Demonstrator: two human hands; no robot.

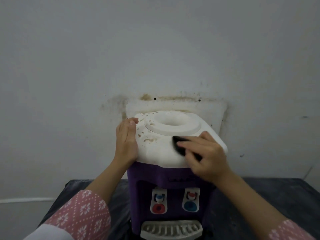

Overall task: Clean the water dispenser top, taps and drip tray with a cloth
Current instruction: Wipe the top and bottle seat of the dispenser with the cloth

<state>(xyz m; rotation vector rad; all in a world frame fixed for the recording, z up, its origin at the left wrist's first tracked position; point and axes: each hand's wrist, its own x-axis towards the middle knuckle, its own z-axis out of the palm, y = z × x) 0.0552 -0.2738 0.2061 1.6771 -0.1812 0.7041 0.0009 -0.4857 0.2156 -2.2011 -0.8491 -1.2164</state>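
A small purple water dispenser [145, 177] with a white top [155, 149] stands in the middle. Brown specks dot the left part of the top, around the round bottle opening [174, 121]. My right hand [206, 155] presses a dark cloth [178, 144] flat on the top's front right area. My left hand [126, 141] lies flat against the top's left edge, fingers together, gripping nothing. Below, a red tap [159, 200] and a blue tap [190, 199] sit in the recess. The white slotted drip tray [170, 228] juts out at the bottom.
The dispenser rests on a dark grey table [270, 201] pushed against a pale wall [155, 49]. The wall behind the dispenser carries brown stains [147, 97] and two small dark holes.
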